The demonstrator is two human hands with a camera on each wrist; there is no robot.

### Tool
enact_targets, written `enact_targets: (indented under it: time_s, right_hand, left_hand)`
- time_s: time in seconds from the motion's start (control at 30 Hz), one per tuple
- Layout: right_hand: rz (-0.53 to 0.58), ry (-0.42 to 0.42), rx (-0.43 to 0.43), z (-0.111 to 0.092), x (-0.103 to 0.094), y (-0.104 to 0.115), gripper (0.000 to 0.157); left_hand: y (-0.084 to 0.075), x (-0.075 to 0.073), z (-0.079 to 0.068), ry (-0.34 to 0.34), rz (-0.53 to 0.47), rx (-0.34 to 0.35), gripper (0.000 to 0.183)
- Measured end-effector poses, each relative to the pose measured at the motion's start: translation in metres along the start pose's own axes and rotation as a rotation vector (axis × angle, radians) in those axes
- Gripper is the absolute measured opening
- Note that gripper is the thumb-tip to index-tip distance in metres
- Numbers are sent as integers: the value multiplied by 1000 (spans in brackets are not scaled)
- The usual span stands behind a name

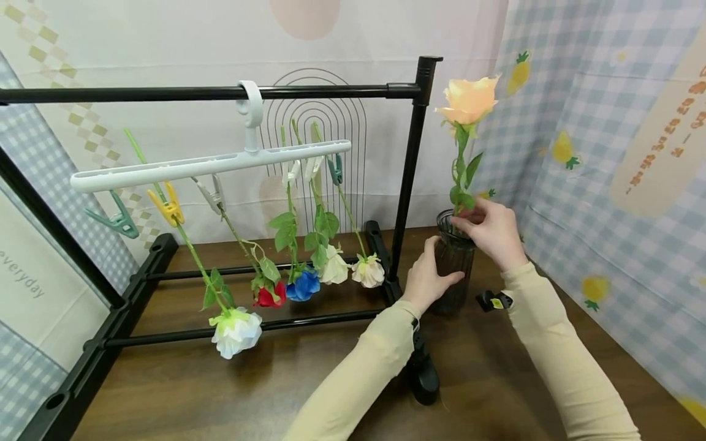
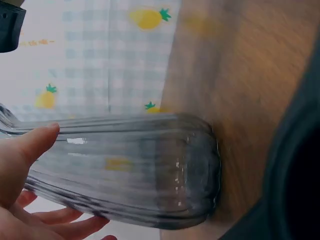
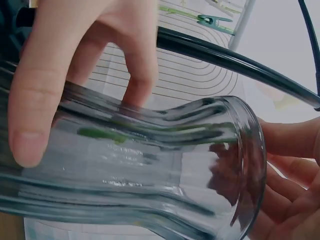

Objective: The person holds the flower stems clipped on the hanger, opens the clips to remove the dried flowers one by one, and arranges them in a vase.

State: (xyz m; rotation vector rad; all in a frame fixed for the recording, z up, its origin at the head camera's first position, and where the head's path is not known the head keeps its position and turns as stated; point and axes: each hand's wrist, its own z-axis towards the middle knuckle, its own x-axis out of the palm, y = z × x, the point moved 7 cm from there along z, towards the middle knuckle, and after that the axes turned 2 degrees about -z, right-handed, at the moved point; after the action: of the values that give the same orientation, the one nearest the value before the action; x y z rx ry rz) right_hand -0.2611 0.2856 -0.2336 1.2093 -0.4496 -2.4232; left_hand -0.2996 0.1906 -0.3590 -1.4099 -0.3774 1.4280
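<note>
A peach rose (image 1: pixel 469 101) stands upright over the dark, clear ribbed glass vase (image 1: pixel 453 275). My right hand (image 1: pixel 493 233) pinches its stem at the vase's mouth; in the right wrist view that hand (image 3: pixel 292 175) is at the rim. Through the glass in that view, a green stem end (image 3: pixel 102 135) shows inside the vase. My left hand (image 1: pixel 430 278) holds the vase's body from the left. The left wrist view shows the left thumb on one side of the glass and its fingers on the other.
Left of the vase is a black rack (image 1: pixel 331 92). From it hangs a white hanger (image 1: pixel 220 164) with several clips holding upside-down flowers, among them a blue one (image 1: pixel 303 285), a red one (image 1: pixel 270 295) and a white one (image 1: pixel 236 332). A checked cloth (image 1: pixel 573 202) walls the right.
</note>
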Motion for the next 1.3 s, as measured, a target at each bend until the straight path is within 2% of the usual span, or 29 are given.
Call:
enact_targets:
  time_s: [0.3, 0.73, 0.9, 1.13, 1.3]
  right_hand:
    - [-7, 3, 22, -5, 0, -6, 25]
    - [-27, 119, 40, -4, 6, -11, 29]
    - [-38, 136, 35, -1, 6, -8, 30]
    - [-80, 117, -1, 1, 5, -7, 22]
    - [-91, 141, -6, 2, 10, -7, 20]
  left_hand:
    - [-1, 4, 0, 10, 56, 16, 79]
    - [-1, 1, 0, 20, 67, 13, 79]
    - [0, 0, 0, 27, 66, 6, 79]
    - [1, -1, 0, 35, 66, -2, 79]
    - [2, -3, 1, 39, 61, -9, 78]
